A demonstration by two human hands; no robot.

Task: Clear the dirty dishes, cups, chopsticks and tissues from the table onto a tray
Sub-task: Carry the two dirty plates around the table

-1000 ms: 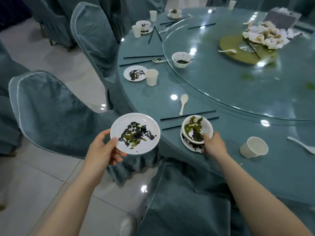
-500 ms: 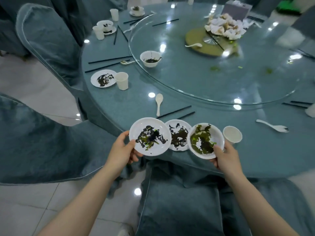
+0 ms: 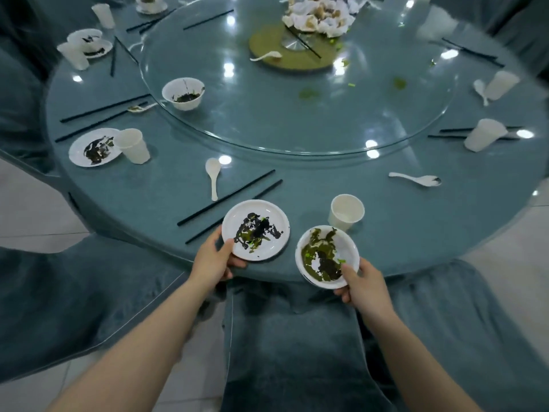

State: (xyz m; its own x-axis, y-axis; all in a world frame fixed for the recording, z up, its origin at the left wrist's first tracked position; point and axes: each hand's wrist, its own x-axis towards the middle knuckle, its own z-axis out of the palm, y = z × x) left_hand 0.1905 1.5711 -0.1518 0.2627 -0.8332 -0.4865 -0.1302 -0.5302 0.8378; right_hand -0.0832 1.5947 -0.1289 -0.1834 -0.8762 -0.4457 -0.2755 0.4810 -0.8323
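My left hand (image 3: 214,260) grips the near rim of a white plate (image 3: 267,212) smeared with dark sauce, low over the table's near edge. My right hand (image 3: 362,281) holds a white bowl (image 3: 341,245) with green and dark leftovers, thumb on its rim, just off the table edge. A paper cup (image 3: 346,211) stands right behind the bowl. Two black chopsticks (image 3: 228,197) and a white spoon (image 3: 213,176) lie left of the plate. A heap of used tissues (image 3: 318,13) sits at the centre. No tray is in view.
On the glass turntable (image 3: 297,120) stands a dirty bowl (image 3: 183,93). At left lie a dirty plate (image 3: 92,147), a cup (image 3: 133,145) and chopsticks. At right are a spoon (image 3: 416,179) and tipped cups (image 3: 484,134). A covered chair (image 3: 291,337) stands between me and the table.
My left hand moved its plate right, over the spot where a second dirty plate lay; that plate no longer shows. My right hand carried the bowl off it, right and nearer.
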